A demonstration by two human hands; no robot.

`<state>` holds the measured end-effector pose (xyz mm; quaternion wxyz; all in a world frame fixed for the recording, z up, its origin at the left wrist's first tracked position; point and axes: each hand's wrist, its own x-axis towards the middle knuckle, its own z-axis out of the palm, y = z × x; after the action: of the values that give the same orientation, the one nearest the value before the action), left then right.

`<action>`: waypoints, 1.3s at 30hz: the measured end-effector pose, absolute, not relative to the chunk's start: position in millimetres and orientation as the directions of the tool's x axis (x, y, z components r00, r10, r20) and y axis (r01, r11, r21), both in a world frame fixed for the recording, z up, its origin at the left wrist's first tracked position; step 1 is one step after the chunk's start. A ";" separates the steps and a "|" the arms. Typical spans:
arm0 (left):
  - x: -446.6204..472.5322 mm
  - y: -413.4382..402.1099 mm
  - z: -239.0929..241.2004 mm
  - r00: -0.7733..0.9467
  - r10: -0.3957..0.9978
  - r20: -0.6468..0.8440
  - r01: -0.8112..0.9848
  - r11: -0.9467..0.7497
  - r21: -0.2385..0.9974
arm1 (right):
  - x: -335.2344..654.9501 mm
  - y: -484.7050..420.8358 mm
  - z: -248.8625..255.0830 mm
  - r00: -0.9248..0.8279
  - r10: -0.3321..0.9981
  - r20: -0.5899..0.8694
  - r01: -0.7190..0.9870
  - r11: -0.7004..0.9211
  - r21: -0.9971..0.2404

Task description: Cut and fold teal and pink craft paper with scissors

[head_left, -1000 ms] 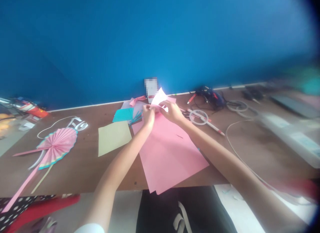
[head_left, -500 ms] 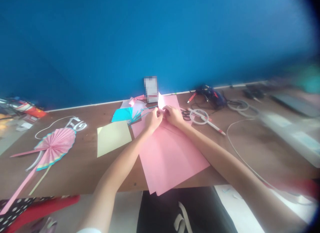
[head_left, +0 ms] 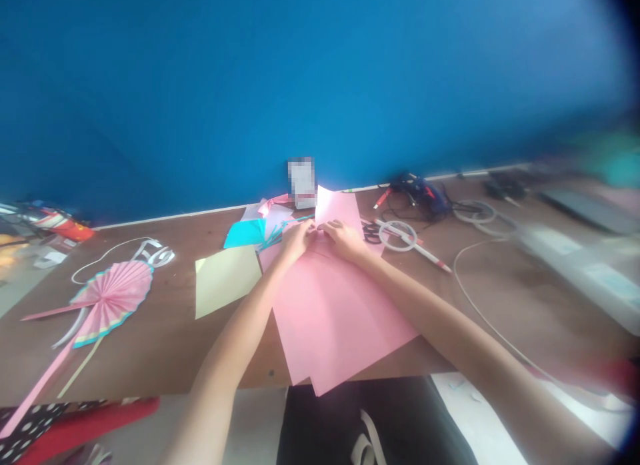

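Pink paper sheets point(head_left: 345, 312) lie across the middle of the table, with one lower corner sticking out past another. At their upper part, my left hand point(head_left: 300, 237) and my right hand point(head_left: 344, 236) meet with fingertips close together. Both have bent fingers pinching the pink paper along a raised edge. Beyond the fingers a lighter flap of pink paper point(head_left: 337, 204) stands up. The fingertips partly hide the fold between them. Left of my left hand lie a pale yellow sheet point(head_left: 227, 282) and a turquoise paper point(head_left: 245, 233) with thin turquoise strips point(head_left: 275, 236).
A pleated pink paper fan point(head_left: 117, 292) rests at the left. Scissors point(head_left: 371, 232), a white ring point(head_left: 398, 236) and a red-and-white pen point(head_left: 433, 258) lie right of my hands. A white cable point(head_left: 470, 295) curves farther right. A phone-like object point(head_left: 302, 183) leans against the blue wall.
My hands have flattened and lowered onto the paper, their fingers less tightly curled. The pink flap beyond them shows wider, and the lower corners of the sheets have spread slightly apart.
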<state>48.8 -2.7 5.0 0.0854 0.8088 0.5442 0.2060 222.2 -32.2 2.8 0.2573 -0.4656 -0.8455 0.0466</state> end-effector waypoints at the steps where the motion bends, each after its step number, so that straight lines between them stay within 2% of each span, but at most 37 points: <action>1: 47.9 -1.3 5.0 0.322 0.917 0.235 0.843 -0.391 0.369 | 219.9 -33.4 3.4 -0.434 0.812 0.390 0.756 0.564 -0.333; 6: 41.5 7.0 3.5 0.366 0.907 0.208 0.810 -0.421 0.408 | 204.2 -40.3 5.0 -0.375 0.854 0.359 0.722 0.512 -0.464; 13: 37.4 7.7 4.7 0.392 0.893 0.222 0.763 -0.451 0.463 | 201.3 -38.8 -1.9 -0.377 0.853 0.360 0.722 0.515 -0.463; 18: 41.5 3.0 5.0 0.339 0.914 0.221 0.785 -0.404 0.469 | 201.1 -37.2 -4.0 -0.384 0.851 0.359 0.735 0.517 -0.438; 25: 47.0 0.4 2.5 0.286 0.924 0.255 0.835 -0.371 0.406 | 200.6 -37.2 -2.5 -0.366 0.857 0.361 0.711 0.509 -0.485; 32: 46.4 0.9 0.7 0.283 0.930 0.235 0.840 -0.359 0.407 | 200.4 -37.6 0.8 -0.349 0.877 0.329 0.726 0.475 -0.496; 39: 46.7 -1.6 1.1 0.304 0.913 0.272 0.843 -0.391 0.369 | 201.4 -35.8 -2.5 -0.378 0.852 0.361 0.685 0.520 -0.510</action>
<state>46.7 -1.6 1.1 0.0784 0.8036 0.5464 0.2225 201.4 -35.8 -2.5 0.3007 -0.4696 -0.8183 0.1392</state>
